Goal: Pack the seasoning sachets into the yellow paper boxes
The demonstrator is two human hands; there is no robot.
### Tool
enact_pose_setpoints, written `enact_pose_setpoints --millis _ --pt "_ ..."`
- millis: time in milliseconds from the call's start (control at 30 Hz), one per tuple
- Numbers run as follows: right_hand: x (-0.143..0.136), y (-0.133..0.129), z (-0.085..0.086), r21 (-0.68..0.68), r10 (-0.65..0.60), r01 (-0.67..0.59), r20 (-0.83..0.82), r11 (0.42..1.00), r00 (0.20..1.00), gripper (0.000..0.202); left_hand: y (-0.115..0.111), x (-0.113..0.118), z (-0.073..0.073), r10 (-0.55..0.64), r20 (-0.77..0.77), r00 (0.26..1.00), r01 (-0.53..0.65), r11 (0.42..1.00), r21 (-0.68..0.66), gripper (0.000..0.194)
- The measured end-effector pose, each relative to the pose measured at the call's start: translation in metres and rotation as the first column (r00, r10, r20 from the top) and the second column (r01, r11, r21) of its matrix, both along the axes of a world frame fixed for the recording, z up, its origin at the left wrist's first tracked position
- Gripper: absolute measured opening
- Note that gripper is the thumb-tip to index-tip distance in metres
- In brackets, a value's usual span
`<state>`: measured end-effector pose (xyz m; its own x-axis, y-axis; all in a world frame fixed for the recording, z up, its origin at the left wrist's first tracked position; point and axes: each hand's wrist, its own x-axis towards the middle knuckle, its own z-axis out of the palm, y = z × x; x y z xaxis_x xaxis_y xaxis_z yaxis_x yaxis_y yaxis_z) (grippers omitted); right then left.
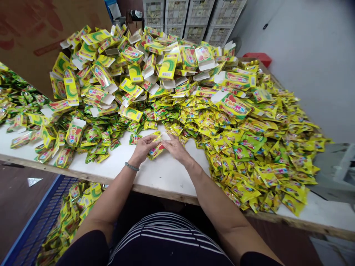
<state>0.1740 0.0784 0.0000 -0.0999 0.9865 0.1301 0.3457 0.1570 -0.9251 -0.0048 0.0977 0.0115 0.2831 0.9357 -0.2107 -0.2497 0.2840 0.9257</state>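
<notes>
1. Nearest, low left: blue crate (36, 214) holding yellow cartons, below table height.
2. Table edge: left hand (144, 148) pinching a small carton (155, 150) between thumb and fingers. Right hand (176, 148) at its other end, by a white flap (165, 136); fingers partly hidden, cannot tell whether they pinch.
3. Carton sits between the hands, just above the bare white tabletop (172, 179). Step in hand, by my reading: working the carton's open end. Next move seems to call for a steady left grip and precise right fingers at the flap.
4. Beyond: yellow sachets (255, 162) heaped right, green sachets (97, 138) left.
5. Farther: heaped cartons (133, 55), many flaps open.
6. Farthest: stacked white crates (188, 14).
</notes>
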Motion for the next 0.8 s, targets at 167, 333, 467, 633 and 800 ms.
enact_pose_setpoints --millis 167,333,467,633,800 --pt "-0.010 -0.001 0.000 0.047 -0.134 0.137 -0.059 0.989 0.989 0.044 -0.002 0.002 0.003 0.011 -0.024 1.000 -0.009 0.996 0.088 0.068" --pt "-0.015 0.000 -0.001 -0.052 -0.144 0.134 -0.341 0.990 0.929 0.046 -0.004 0.005 0.002 0.017 -0.028 0.999 -0.012 0.984 0.176 0.063" --pt "-0.022 0.000 -0.004 -0.078 -0.197 0.182 -0.444 0.980 0.874 0.047 -0.005 0.007 0.000 -0.021 -0.024 0.999 0.025 0.984 0.177 0.057" --pt "-0.027 -0.005 -0.002 -0.075 -0.168 0.151 -0.373 0.986 0.913 0.041 -0.003 0.005 -0.001 0.028 -0.003 1.000 -0.027 0.986 0.167 0.054" --pt "-0.021 -0.004 -0.006 -0.121 -0.119 0.083 -0.333 0.989 0.935 0.033 -0.001 0.002 -0.002 -0.031 -0.052 0.998 0.039 0.988 0.152 0.051"
